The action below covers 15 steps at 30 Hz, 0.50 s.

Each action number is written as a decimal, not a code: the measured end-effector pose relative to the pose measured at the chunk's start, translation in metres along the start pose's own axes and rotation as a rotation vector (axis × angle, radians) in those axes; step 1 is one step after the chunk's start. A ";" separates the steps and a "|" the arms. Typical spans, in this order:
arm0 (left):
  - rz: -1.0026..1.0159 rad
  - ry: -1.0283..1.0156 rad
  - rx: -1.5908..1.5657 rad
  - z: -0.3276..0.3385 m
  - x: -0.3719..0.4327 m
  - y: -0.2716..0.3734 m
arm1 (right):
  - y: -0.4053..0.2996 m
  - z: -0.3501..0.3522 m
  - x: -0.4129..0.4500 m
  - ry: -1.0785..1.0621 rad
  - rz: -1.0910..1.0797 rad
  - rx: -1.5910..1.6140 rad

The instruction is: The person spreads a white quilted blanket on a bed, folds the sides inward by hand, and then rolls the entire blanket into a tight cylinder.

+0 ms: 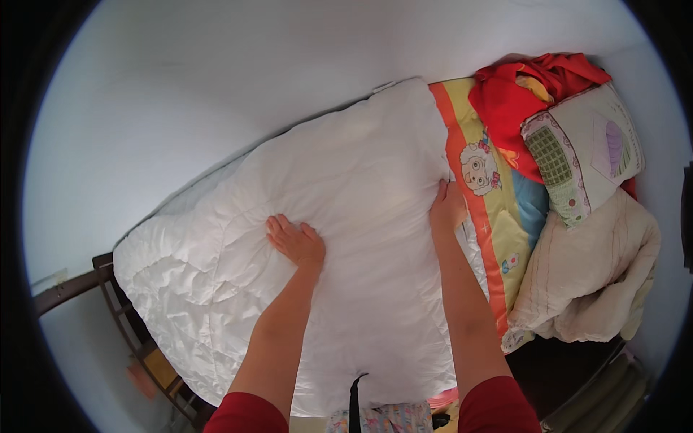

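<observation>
A white quilt (357, 157) lies spread over a bed, creased most on its left part. My left hand (296, 239) presses palm down on the quilt's middle, thumb apart from the fingers, and small folds gather around it. At the quilt's right edge, my right hand (447, 208) has its fingers curled around the fabric; the fingertips are partly hidden. Just beyond that edge shows a yellow and orange sheet (470, 146) printed with a cartoon sheep.
Heaped at the right end are a red cloth (503, 103), a printed pillow (593, 143) and a folded beige quilt (574, 270). A pale wall (178, 97) runs along the far side. At the left stands a dark bed-end frame (122, 308).
</observation>
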<state>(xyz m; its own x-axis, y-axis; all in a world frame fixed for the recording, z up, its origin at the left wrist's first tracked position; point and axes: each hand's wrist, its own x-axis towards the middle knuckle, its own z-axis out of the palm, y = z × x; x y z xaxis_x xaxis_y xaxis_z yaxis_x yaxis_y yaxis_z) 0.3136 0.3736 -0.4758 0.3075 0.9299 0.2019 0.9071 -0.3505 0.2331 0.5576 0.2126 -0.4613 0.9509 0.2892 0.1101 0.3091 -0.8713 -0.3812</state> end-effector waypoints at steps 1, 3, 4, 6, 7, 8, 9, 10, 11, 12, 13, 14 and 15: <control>-0.024 0.005 0.005 -0.001 0.000 -0.005 | -0.016 -0.001 0.002 0.007 0.084 0.026; -0.084 -0.122 0.084 -0.002 0.001 -0.012 | -0.045 -0.005 -0.016 0.219 -0.043 0.042; -0.060 -0.175 0.166 -0.003 0.001 -0.008 | -0.058 -0.006 -0.032 0.439 -0.138 0.068; -0.044 -0.113 0.049 -0.001 0.000 -0.006 | -0.078 0.006 -0.083 0.194 -0.365 0.355; -0.023 -0.083 -0.020 0.000 0.000 0.000 | -0.084 0.024 -0.112 0.106 -0.403 0.398; -0.044 -0.069 -0.005 0.002 -0.002 -0.004 | -0.099 0.034 -0.148 -0.111 -0.325 0.293; -0.035 -0.044 -0.039 0.002 -0.005 -0.009 | -0.104 0.035 -0.160 -0.123 -0.348 0.313; -0.017 -0.021 -0.072 0.001 -0.004 -0.014 | -0.109 0.036 -0.170 -0.136 -0.365 0.219; -0.028 -0.007 -0.056 0.003 0.002 -0.017 | -0.116 0.040 -0.175 -0.146 -0.381 0.125; -0.017 0.010 -0.081 0.001 0.003 -0.017 | -0.113 0.042 -0.174 -0.096 -0.424 0.106; -0.014 0.027 -0.111 0.000 0.002 -0.013 | -0.112 0.041 -0.174 -0.111 -0.436 0.105; -0.009 0.045 -0.141 -0.003 -0.001 -0.012 | -0.112 0.041 -0.176 -0.086 -0.447 0.110; -0.019 0.054 -0.138 -0.003 0.000 -0.013 | -0.115 0.044 -0.172 -0.048 -0.459 0.122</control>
<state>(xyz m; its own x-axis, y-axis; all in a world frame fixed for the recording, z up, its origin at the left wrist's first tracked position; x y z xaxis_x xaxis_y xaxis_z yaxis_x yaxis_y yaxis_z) 0.3011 0.3776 -0.4756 0.2716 0.9302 0.2467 0.8631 -0.3488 0.3651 0.3577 0.2807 -0.4767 0.7142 0.6534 0.2509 0.6901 -0.5974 -0.4085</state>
